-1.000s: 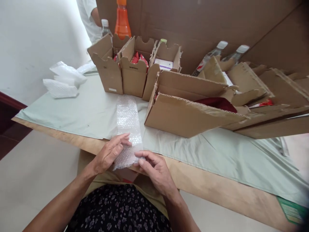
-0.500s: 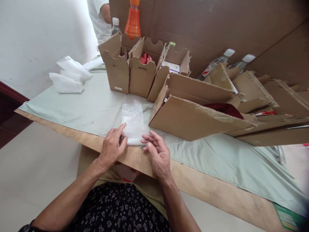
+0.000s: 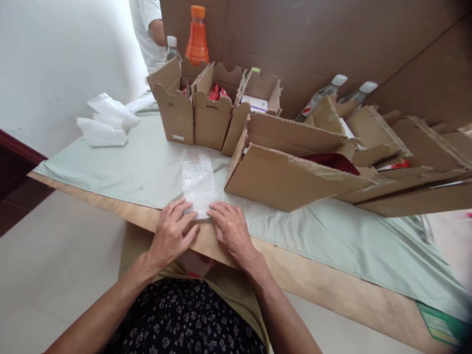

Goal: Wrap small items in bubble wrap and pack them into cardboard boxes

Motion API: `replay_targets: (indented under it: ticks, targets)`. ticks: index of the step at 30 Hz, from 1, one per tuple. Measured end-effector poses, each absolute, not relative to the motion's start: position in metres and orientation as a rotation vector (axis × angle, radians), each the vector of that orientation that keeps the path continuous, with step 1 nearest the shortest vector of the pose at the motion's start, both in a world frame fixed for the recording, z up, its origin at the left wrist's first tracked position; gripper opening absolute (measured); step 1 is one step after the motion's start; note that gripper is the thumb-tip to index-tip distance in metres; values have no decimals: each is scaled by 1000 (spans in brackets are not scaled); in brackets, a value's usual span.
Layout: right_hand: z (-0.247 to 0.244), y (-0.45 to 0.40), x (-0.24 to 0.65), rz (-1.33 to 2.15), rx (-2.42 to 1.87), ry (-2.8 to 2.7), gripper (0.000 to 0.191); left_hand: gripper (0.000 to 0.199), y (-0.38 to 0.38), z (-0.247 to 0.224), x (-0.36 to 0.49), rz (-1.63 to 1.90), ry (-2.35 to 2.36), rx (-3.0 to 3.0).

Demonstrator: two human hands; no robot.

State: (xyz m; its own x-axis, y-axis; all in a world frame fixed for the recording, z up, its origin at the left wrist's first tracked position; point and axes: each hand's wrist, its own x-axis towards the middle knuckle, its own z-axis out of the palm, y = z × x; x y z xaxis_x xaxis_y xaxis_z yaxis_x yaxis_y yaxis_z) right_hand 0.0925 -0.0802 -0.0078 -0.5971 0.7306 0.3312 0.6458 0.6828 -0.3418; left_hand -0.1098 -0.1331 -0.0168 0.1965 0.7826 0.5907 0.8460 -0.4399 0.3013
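A clear bubble-wrap bag (image 3: 198, 177) lies flat on the pale green cloth, its near end at the table's front edge. My left hand (image 3: 172, 232) rests at the bag's near left corner, fingers spread and the thumb stretched toward the middle. At the near right corner lies my right hand (image 3: 231, 230), palm down, with its fingertips on the bag's edge. Neither hand is wrapped round anything. Whether something flat is inside the bag, I cannot tell.
Open cardboard boxes (image 3: 176, 115) with red packets and a white carton stand behind the bag. A larger cardboard box (image 3: 291, 177) is at the right. Bottles, including an orange bottle (image 3: 197, 39), stand behind. More bubble wrap (image 3: 101, 130) lies at left. A person (image 3: 149, 34) is at the back.
My right hand has turned palm down and come onto the bag's near right corner. My left hand has flattened, its index finger no longer pointing up along the bag's side.
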Motion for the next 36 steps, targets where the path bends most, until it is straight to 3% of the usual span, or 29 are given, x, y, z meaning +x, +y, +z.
replay_targets:
  ticks: [7,11,18,30,36]
  targets:
    - [14,-87,103,518,-1108,-2394,24,11,-143,-7,-104,-1405,-1719,-2363]
    - [13,-89,108,671,-1165,-2315,24,15,-145,-6,-101,-1373,-1831,-2369]
    - [5,-111,114,233,-1098,-2208,22,18,-137,-15,-98,-1228,-1890,-2324]
    - [6,-113,120,641,-1064,-2246,19,16,-153,-1,-104,-1386,-1734,-2456]
    - [4,-118,119,341,-1085,-2194,27,17,-140,-11,-105,-1271,-1864,-2342]
